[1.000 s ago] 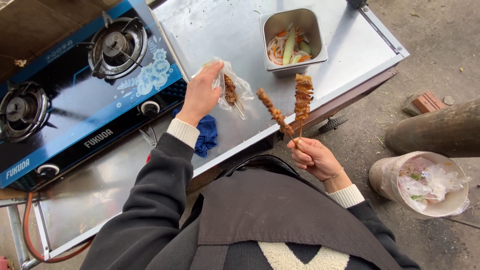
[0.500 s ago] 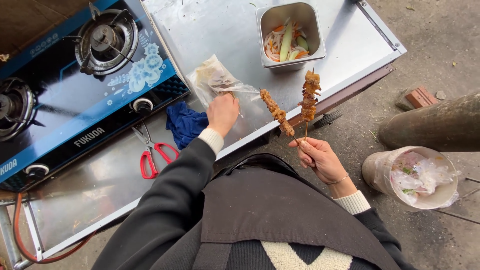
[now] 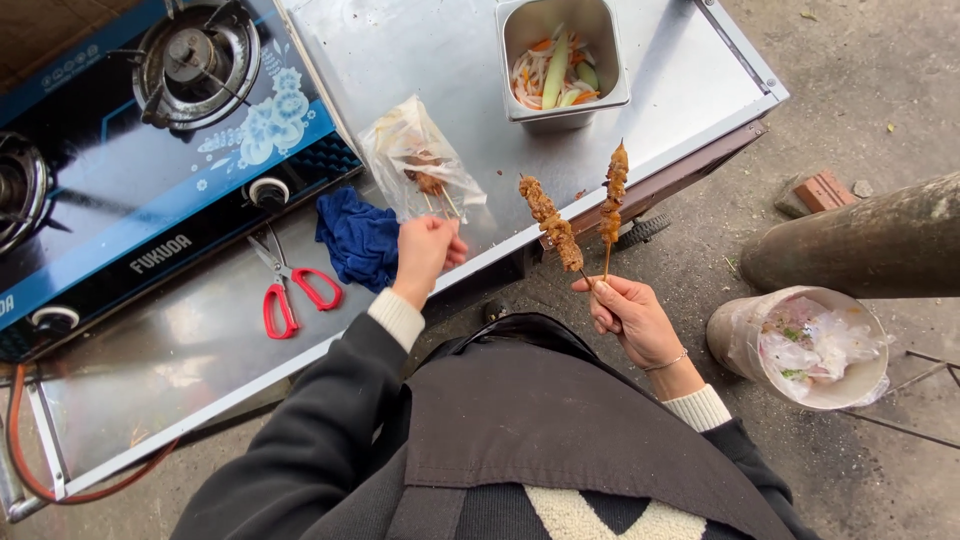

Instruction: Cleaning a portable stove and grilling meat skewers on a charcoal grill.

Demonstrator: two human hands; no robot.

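A crumpled clear plastic bag [image 3: 420,160] holding skewers is lying on the steel desk [image 3: 690,70], between the blue stove [image 3: 130,200] and metal tub [image 3: 562,62].

I stood at a steel table [image 3: 420,60] whose top shone and carried dull smears. At my ten o'clock sat a blue two-burner gas stove [image 3: 130,170]. Just beside its near edge, at eleven, lay red-handled scissors [image 3: 290,290], and a crumpled blue cloth [image 3: 355,240] lay near them. At twelve rested a clear plastic bag [image 3: 415,160] with a skewer inside, and at one o'clock stood a steel container [image 3: 565,60] of sliced vegetables.
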